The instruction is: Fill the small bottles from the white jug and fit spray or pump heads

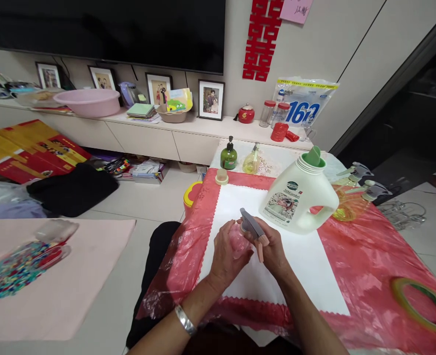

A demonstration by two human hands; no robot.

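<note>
My left hand (226, 251) is wrapped round a small clear pink spray bottle (237, 240), held just above the white sheet (307, 256) on the red plastic table cover (366, 261). My right hand (273, 249) grips the bottle's grey and pink trigger spray head (253, 228) at the top. A silver bracelet sits on my left wrist. A large white detergent jug (298, 197) with a green cap stands just behind my hands.
Behind the jug stand a green pump bottle (228, 155), a yellowish bottle (252, 161), a small cap (221, 176) and two trigger sprayers (354, 190). A tape roll (423, 304) lies at the right. A pink-covered table (55, 281) with colourful beads is on the left.
</note>
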